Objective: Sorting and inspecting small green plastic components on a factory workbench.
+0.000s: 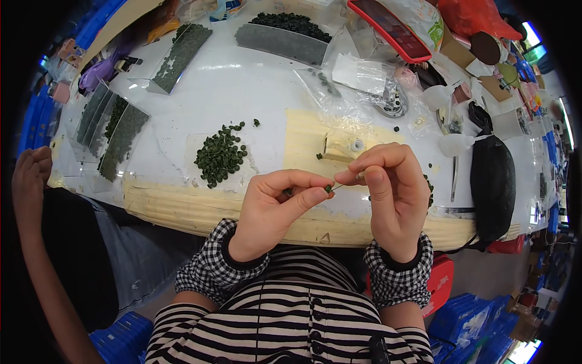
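In front of my chest both hands come together over the table's near edge. My left hand (276, 209) pinches a small dark green round piece (328, 188) between thumb and forefinger. A thin pin (337, 186) runs from that piece to my right hand (397, 197), whose fingertips are closed on it. Its far end is hidden by the fingers. Just beyond my hands stands a cream block (336, 149) with a white ring-shaped part on it. A loose pile of similar green pieces (219, 159) lies left of my left hand. More pieces show beside my right wrist.
Clear trays with green pieces (282, 45) stand at the back and left. A red-cased phone (391, 30) and plastic bags (345, 100) crowd the back right. Tweezers (454, 179) and a black pouch (492, 188) lie rightward. Another person's arm (33, 200) is at far left.
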`<state>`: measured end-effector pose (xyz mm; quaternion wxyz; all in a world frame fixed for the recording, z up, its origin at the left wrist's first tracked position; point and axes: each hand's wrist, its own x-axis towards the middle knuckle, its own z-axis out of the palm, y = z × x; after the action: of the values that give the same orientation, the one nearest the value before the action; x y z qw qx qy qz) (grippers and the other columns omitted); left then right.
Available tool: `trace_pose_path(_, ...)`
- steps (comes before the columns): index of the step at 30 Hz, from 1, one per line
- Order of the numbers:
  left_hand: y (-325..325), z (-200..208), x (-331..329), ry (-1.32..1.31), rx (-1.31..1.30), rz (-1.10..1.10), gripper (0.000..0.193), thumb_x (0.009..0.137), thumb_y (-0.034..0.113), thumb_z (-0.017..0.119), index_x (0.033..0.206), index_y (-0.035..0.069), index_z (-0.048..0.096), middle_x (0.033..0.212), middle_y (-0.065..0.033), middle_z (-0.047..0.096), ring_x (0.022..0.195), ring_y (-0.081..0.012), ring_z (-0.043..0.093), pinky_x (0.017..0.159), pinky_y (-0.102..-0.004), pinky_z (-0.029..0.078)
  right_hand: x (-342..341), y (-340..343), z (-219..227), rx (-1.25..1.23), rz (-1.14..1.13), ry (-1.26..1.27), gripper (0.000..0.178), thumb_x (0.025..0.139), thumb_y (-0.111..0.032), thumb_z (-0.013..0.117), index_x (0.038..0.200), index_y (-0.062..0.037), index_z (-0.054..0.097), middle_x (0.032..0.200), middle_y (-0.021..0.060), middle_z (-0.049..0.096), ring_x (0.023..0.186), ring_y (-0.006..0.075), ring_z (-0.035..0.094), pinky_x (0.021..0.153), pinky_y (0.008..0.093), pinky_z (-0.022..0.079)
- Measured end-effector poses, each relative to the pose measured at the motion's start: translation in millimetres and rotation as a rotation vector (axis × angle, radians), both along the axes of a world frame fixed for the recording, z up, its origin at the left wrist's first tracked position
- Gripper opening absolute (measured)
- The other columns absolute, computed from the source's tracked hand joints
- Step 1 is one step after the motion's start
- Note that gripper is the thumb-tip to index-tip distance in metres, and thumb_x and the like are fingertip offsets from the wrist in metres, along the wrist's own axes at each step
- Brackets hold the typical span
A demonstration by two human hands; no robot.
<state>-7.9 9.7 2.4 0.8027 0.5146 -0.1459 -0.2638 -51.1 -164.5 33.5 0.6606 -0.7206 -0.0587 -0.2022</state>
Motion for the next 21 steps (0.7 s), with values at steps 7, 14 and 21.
trace_pose_path(7,-0.1,0.0,0.4,0.004,-0.018,-0.004,0.017,0.090,-0.001,0.062,0.106,-0.004,0.066,0.099,-0.0122,0.070,0.095,-0.0151,0.066,0.085,-0.0250,0.052,-1.5,-2.5,3.3,-0.069,0.052,0.064,0.019,0.100,-0.015,0.048,0.099,0.0039,0.050,0.094,0.0110,0.058,0.084,0.0183,0.067,0.076,0.0292,0.056)
trace_pose_path(14,-0.1,-0.4,0.0,-0.002,-0.011,0.004,0.017,0.090,-0.001,0.063,0.106,-0.004,0.066,0.098,-0.0117,0.070,0.093,-0.0148,0.066,0.084,-0.0244,0.052,0.9,-0.3,1.9,0.051,-0.035,0.018,0.013,0.098,-0.009,0.054,0.096,0.0035,0.053,0.085,0.0074,0.061,0.080,0.0135,0.067,0.072,0.0237,0.054)
trace_pose_path(21,1.3,-1.2,1.3,0.007,-0.003,0.030,0.016,0.090,0.001,0.064,0.106,-0.004,0.066,0.095,-0.0107,0.070,0.090,-0.0125,0.067,0.081,-0.0221,0.052,18.5,-19.8,-5.8,-0.544,-0.519,-0.175,0.007,0.086,-0.003,0.066,0.086,0.0004,0.060,0.079,0.0083,0.060,0.069,0.0197,0.061,0.064,0.0280,0.048)
